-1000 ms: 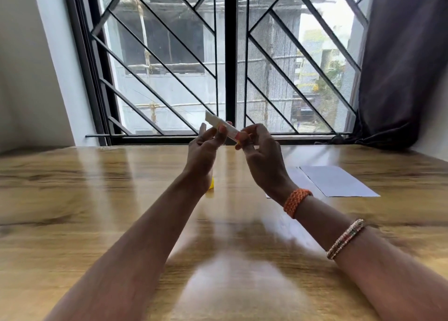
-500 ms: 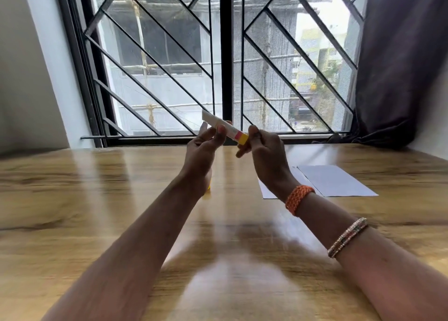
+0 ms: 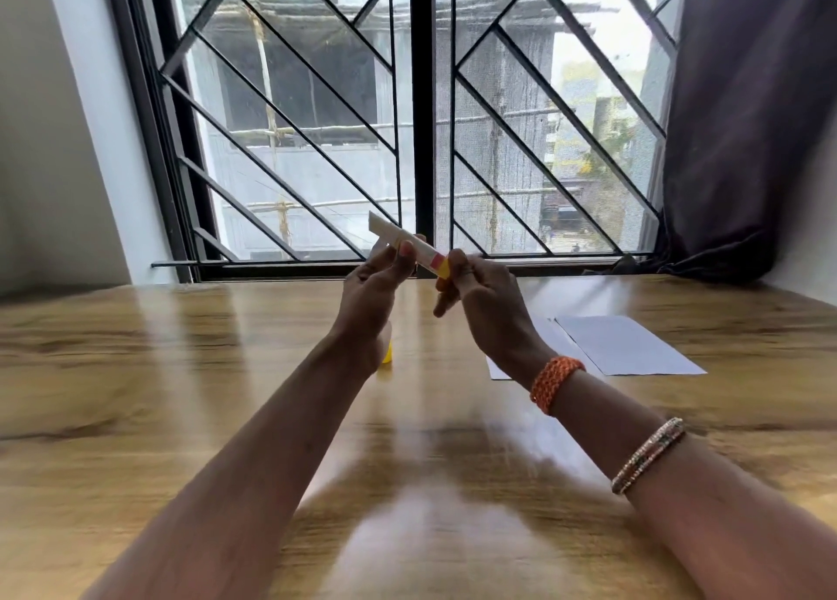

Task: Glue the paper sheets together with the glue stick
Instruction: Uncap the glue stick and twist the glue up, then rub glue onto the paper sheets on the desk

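Both hands are raised above the counter, forearms reaching forward and converging. Left hand pinches the middle of the glue stick between thumb and fingertips, while the right hand grips its yellow lower end with curled fingers. Held well off the surface, the stick slants up toward the left. Paper sheets lie flat on the counter beyond the right wrist.

I read no text anywhere; glue stick shows only red and yellow bands, lettering too blurred.
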A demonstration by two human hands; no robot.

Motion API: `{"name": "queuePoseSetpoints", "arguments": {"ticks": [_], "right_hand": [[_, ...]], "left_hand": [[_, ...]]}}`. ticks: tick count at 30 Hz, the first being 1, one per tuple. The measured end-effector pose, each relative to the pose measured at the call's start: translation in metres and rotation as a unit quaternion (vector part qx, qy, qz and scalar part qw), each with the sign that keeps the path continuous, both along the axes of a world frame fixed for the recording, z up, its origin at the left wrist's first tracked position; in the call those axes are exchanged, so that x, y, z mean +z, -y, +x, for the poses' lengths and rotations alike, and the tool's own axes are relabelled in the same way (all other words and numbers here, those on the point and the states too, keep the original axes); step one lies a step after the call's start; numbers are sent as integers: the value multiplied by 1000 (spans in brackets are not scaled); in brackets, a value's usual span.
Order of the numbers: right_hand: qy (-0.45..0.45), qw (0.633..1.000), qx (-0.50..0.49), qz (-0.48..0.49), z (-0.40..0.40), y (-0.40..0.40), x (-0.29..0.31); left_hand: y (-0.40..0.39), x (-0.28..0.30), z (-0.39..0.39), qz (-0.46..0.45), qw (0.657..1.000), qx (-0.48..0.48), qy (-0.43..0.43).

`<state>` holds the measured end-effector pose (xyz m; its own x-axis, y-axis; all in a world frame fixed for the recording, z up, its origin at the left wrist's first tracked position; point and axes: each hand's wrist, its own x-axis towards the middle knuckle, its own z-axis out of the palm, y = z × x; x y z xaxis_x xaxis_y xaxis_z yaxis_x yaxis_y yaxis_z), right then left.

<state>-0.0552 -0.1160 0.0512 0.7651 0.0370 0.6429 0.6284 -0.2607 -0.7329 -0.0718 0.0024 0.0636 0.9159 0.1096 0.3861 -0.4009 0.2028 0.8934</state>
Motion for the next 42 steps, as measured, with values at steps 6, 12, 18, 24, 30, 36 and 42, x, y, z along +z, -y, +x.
{"name": "queuePoseSetpoints", "arguments": {"ticks": [6, 12, 18, 24, 30, 36, 42], "right_hand": [[7, 1000, -6, 20, 4, -6, -4], [-4, 1000, 16, 22, 10, 3, -1], [-51, 996, 31, 73, 5, 1, -3], [-75, 988, 122, 54, -3, 1, 4], [-40, 982, 174, 59, -3, 8, 5], [-114, 963, 194, 150, 12, 16, 5], [-176, 933, 91, 299, 26, 68, -3]], "left_hand": [[-2, 0, -4, -10, 1000, 8, -5], [1, 3, -3, 6, 1000, 10, -18], [4, 1, -4, 19, 1000, -7, -16], [6, -2, -4, 14, 999, 2, -42], [8, -3, -2, 27, 998, 3, -65], [21, -9, 4, 40, 997, -25, -57], [41, -42, 0, 400, 915, 51, 25]]}}
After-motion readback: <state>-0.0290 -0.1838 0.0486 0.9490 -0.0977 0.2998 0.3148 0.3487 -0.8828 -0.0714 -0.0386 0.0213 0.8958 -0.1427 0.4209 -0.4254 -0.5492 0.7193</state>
